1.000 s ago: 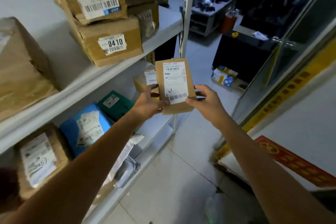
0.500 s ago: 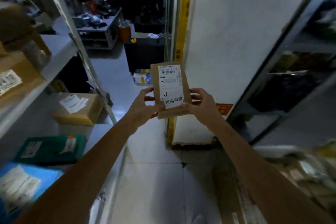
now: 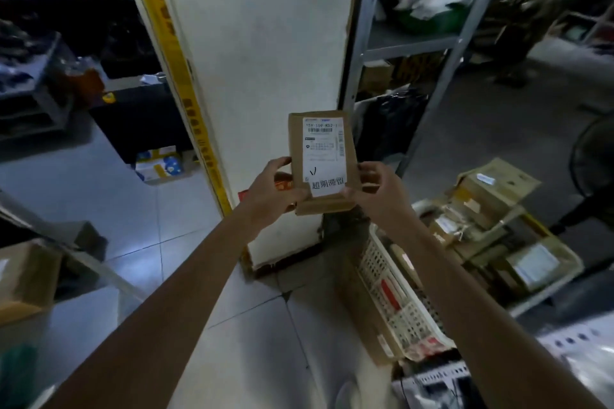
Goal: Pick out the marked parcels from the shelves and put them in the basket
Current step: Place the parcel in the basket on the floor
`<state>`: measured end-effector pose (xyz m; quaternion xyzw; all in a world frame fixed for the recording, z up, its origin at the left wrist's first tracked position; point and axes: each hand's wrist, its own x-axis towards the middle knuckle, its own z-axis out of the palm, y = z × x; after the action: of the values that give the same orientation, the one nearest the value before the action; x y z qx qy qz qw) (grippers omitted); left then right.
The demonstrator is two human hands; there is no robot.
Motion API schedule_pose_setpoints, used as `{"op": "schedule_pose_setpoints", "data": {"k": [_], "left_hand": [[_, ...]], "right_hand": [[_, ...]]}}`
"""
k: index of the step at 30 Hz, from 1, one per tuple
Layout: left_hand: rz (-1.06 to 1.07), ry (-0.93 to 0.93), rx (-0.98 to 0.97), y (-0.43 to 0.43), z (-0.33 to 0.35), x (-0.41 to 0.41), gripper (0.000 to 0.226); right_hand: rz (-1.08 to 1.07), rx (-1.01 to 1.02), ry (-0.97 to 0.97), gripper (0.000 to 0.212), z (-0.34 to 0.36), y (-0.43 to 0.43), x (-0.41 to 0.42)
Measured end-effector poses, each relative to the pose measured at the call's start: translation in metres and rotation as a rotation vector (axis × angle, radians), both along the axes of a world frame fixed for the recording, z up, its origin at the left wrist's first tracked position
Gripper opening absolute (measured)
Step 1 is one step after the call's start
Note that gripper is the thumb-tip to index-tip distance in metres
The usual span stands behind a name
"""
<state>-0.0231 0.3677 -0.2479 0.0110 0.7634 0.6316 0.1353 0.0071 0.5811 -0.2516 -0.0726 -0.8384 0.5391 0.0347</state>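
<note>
A small brown cardboard parcel (image 3: 324,161) with a white label, a pen tick and printed characters is held upright in front of me. My left hand (image 3: 272,191) grips its lower left edge and my right hand (image 3: 378,191) grips its lower right edge. Below and to the right stands a white perforated basket (image 3: 392,292) on the floor, filled with several brown parcels. The parcel hangs to the upper left of the basket, apart from it.
A white pillar (image 3: 259,43) with a yellow strip rises straight ahead. A metal shelf rack (image 3: 415,43) with bags stands right of it. A shelf with a brown box (image 3: 26,279) is at the lower left. Grey tiled floor (image 3: 186,242) lies between.
My view has swung right, away from the left shelves, and the basket has come into sight. Both hands keep the same hold on the parcel.
</note>
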Motion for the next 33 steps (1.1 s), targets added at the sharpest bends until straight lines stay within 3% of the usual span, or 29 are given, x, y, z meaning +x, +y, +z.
{"op": "schedule_pose_setpoints", "data": {"k": [12, 21, 25, 33], "left_hand": [[-0.267, -0.022, -0.189, 0.128, -0.032, -0.074, 0.080], [-0.487, -0.119, -0.220, 0.234, -0.072, -0.121, 0.084], [-0.649, -0.171, -0.201, 0.293, -0.088, -0.143, 0.088], [-1.003, -0.097, -0.206, 0.402, -0.111, -0.175, 0.070]], "right_hand": [[-0.284, -0.177, -0.067, 0.062, -0.044, 0.104, -0.014], [-0.508, -0.336, -0.116, 0.059, -0.078, 0.187, -0.016], [-0.666, -0.325, -0.140, 0.061, -0.093, 0.224, -0.016], [-0.984, -0.266, -0.181, 0.054, -0.104, 0.279, -0.009]]}}
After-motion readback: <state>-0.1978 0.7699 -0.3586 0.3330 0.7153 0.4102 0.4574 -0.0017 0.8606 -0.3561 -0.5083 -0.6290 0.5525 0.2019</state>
